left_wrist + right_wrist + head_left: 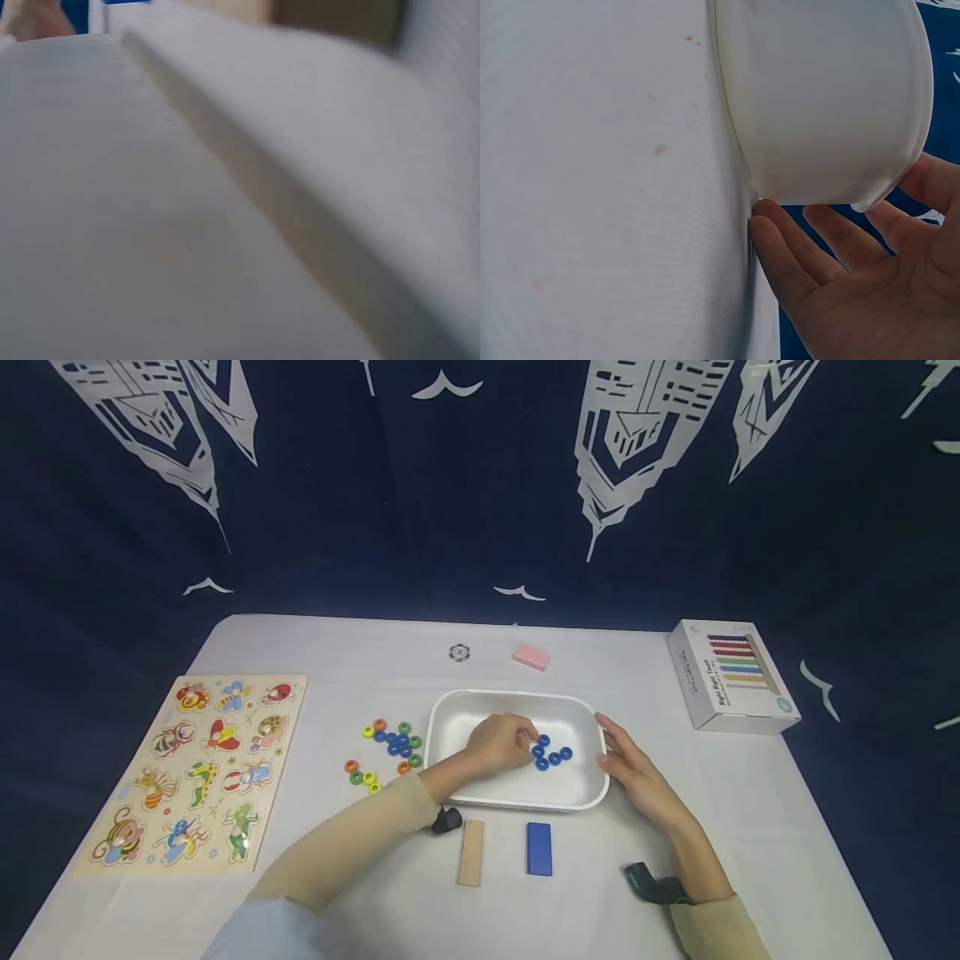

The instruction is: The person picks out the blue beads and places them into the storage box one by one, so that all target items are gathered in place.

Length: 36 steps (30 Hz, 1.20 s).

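A white rectangular tray (487, 792) sits on the table, with several blue beads (554, 759) toward its right half. My left hand (498, 743) reaches over the tray's left side, its fingers bent and their tips right beside the beads. Whether a bead is between those fingertips is hidden. At the tray's right end my right hand (637, 777) touches the rim with thumb and fingers spread. In the right wrist view, the right hand's fingers (787, 247) reach fairly straight to the tray's outer wall (825, 135). The left wrist view is blurred and shows mostly white surface.
Loose coloured beads (393, 737) lie left of the tray. A wooden picture puzzle board (202, 760) lies further left. In front are a wooden block (471, 853) and a blue block (539, 849). Behind are a poker chip (460, 652), a pink block (531, 657) and a white box (697, 681).
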Each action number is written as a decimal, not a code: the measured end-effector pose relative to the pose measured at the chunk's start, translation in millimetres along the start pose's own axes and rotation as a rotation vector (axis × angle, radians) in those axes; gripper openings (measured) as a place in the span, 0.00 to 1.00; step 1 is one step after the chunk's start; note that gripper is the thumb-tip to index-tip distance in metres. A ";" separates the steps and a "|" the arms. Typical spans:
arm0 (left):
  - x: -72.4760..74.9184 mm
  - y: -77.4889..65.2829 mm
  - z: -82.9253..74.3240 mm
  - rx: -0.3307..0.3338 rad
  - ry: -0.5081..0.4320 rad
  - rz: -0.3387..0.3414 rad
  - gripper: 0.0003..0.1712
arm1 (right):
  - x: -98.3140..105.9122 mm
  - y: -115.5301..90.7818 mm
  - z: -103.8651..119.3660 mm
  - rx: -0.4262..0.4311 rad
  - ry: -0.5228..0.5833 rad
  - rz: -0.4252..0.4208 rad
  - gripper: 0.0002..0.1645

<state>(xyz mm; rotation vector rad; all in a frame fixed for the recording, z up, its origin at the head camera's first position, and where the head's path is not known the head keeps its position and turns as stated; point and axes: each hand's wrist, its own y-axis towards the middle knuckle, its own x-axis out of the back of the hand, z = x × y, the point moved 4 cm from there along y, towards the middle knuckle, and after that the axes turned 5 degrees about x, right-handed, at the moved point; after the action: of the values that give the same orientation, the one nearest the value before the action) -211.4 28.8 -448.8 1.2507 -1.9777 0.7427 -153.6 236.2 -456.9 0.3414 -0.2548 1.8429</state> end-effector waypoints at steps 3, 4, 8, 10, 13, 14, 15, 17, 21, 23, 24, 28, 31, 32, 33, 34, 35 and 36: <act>9.7 -7.4 -2.7 -0.053 -0.021 -0.054 0.16 | -0.5 0.6 -0.5 -0.005 -0.006 0.000 0.33; 14.2 -11.0 -3.7 -0.080 -0.038 -0.082 0.16 | -0.7 0.6 -0.7 -0.008 -0.009 -0.001 0.33; 37.7 -32.0 -3.9 -0.193 -0.137 -0.214 0.16 | -1.4 0.4 -0.9 -0.019 -0.010 0.000 0.33; 51.8 -45.0 0.8 -0.227 -0.204 -0.282 0.16 | -1.2 0.4 -0.9 -0.019 -0.005 -0.001 0.33; 73.3 -64.8 15.3 -0.220 -0.284 -0.373 0.15 | -0.3 0.4 -1.1 -0.015 -0.003 -0.005 0.33; 80.0 -70.8 22.4 -0.206 -0.310 -0.397 0.15 | 0.0 0.4 -1.2 -0.012 0.000 -0.006 0.33; 86.4 -76.4 30.4 -0.193 -0.341 -0.418 0.14 | 0.2 0.5 -1.1 -0.010 0.002 -0.005 0.33; 97.6 -85.9 49.3 -0.154 -0.375 -0.457 0.14 | 0.9 0.6 -1.5 -0.012 -0.005 -0.004 0.33; 114.2 -99.3 87.7 -0.078 -0.467 -0.528 0.15 | 1.9 0.9 -2.3 -0.014 -0.011 -0.003 0.33; 120.1 -103.8 102.9 -0.040 -0.484 -0.566 0.15 | 2.0 0.8 -2.4 -0.014 -0.009 -0.004 0.33; 122.2 -105.6 109.5 -0.024 -0.488 -0.581 0.15 | 1.9 0.7 -2.4 -0.015 -0.008 -0.003 0.33; 125.5 -107.1 133.5 -0.017 -0.491 -0.629 0.16 | 1.4 0.4 -2.2 -0.019 -0.001 0.001 0.33; 121.6 -104.8 150.6 -0.005 -0.492 -0.617 0.16 | 1.2 0.6 -2.4 -0.019 0.003 0.000 0.33; 119.6 -104.0 155.6 0.013 -0.484 -0.602 0.16 | 1.0 0.6 -2.6 -0.017 0.004 0.000 0.33; 116.5 -103.0 161.8 0.031 -0.470 -0.581 0.16 | 1.0 0.7 -2.9 -0.017 0.003 -0.001 0.32; 112.7 -101.3 169.3 0.055 -0.455 -0.555 0.16 | 1.0 0.7 -3.2 -0.016 0.000 -0.002 0.32; 110.8 -101.4 171.1 0.097 -0.433 -0.522 0.16 | 0.9 0.6 -3.4 -0.015 -0.001 -0.003 0.32; 107.5 -100.6 175.6 0.119 -0.424 -0.490 0.16 | 0.9 0.6 -3.8 -0.015 -0.005 -0.003 0.32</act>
<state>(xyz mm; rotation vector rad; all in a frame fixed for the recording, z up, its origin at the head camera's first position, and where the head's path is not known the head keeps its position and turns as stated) -194.3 -199.4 -460.8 1.9986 -1.8325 0.3721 -154.8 238.2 -460.1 0.3360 -0.2715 1.8369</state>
